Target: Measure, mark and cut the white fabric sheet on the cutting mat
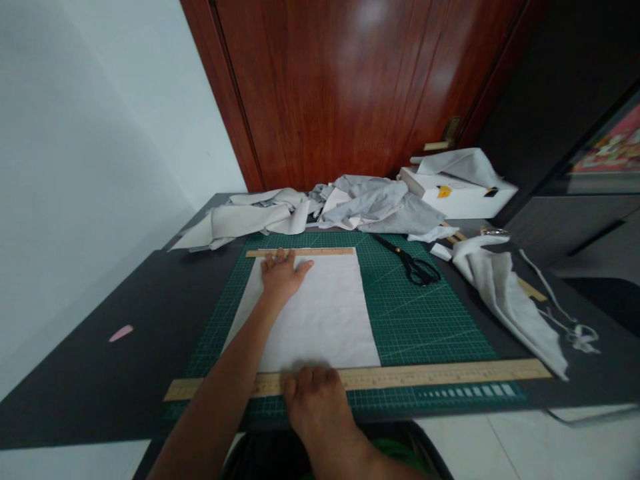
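Observation:
A white cloth piece (320,307) lies flat on a green cutting mat (425,320). My left hand (281,275) rests at the cloth's far edge, thumb spread, with its fingertips on a short wooden ruler (327,252) laid across that edge. Along the near edge runs a long wooden ruler (440,375), slightly overlapping the cloth. My right hand (315,397) presses on this long ruler with fingers curled over it. The left forearm covers part of the cloth's left side and of the long ruler.
Black scissors (420,269) lie at the mat's far right. Crumpled grey and white fabric (370,203) is piled at the back, beside a white box (463,197). A folded grey cloth (500,287) and cord (583,337) lie right. A pink piece (121,333) is at left.

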The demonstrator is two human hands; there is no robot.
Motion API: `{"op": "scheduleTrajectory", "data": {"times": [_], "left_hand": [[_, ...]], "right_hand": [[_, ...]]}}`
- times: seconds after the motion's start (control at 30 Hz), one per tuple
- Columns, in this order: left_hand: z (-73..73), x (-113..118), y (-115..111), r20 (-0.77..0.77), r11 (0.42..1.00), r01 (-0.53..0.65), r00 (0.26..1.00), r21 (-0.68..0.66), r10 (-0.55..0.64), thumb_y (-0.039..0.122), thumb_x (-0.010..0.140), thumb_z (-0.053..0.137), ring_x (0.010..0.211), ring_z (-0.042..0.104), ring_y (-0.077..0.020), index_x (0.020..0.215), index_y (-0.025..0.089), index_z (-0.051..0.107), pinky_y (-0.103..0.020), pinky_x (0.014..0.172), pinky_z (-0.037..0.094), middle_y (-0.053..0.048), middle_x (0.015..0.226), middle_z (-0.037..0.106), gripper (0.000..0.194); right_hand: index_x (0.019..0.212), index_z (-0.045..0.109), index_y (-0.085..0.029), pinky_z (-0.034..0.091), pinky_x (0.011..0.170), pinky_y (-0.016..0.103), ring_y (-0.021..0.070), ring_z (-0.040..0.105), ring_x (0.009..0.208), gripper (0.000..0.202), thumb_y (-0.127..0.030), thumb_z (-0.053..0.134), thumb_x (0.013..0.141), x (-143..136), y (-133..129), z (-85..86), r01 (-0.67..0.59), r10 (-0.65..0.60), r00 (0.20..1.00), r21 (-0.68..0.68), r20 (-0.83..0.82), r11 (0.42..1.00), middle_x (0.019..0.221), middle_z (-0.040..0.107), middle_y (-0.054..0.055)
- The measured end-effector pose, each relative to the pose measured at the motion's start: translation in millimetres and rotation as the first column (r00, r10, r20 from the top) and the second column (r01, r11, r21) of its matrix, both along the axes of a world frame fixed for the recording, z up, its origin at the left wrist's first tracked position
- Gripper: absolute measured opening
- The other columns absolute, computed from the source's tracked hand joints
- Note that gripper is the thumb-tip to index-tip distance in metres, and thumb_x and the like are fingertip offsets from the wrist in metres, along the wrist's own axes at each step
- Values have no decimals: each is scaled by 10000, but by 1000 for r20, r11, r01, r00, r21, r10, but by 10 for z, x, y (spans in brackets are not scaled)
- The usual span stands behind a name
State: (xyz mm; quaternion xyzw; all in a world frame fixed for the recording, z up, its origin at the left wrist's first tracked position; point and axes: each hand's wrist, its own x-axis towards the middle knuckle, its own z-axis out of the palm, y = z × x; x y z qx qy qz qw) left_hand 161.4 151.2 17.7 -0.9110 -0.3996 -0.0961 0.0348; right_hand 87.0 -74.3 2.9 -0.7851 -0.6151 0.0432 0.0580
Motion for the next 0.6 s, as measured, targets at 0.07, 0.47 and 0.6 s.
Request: {"op": "scheduleTrajectory", "data": {"times": [0.07, 0.47, 0.6], "left_hand": [[-14, 4, 9, 5, 1000, 1, 1000, -2, -1, 700, 1020, 346, 1478, 364, -485, 1557, 179, 488, -571, 1163, 316, -182, 1635, 415, 762], [21, -1, -20, 63, 999, 34, 997, 31, -36, 687, 1007, 446, 1394, 466, -475, 1433, 173, 610, -552, 1119, 359, -209, 1523, 534, 688], [5, -3, 4, 85, 998, 46, 995, 38, -49, 655, 1008, 483, 1371, 488, -455, 1493, 188, 556, -542, 1095, 381, -202, 1503, 553, 677]], "right_hand": [[946, 695, -167, 616, 614, 482, 311, 734, 763, 119, -97, 598, 948, 3, 6, 15, 2, -2, 1000, -3, -5, 1000, 858, 748, 141], [924, 693, -166, 619, 577, 445, 300, 746, 736, 108, -99, 611, 941, -2, -6, -126, -10, 8, 999, 73, 33, 997, 827, 747, 127], [909, 694, -169, 617, 569, 439, 290, 740, 715, 99, -105, 624, 938, -5, -4, -163, -5, 1, 999, 83, 47, 997, 803, 743, 123]]}}
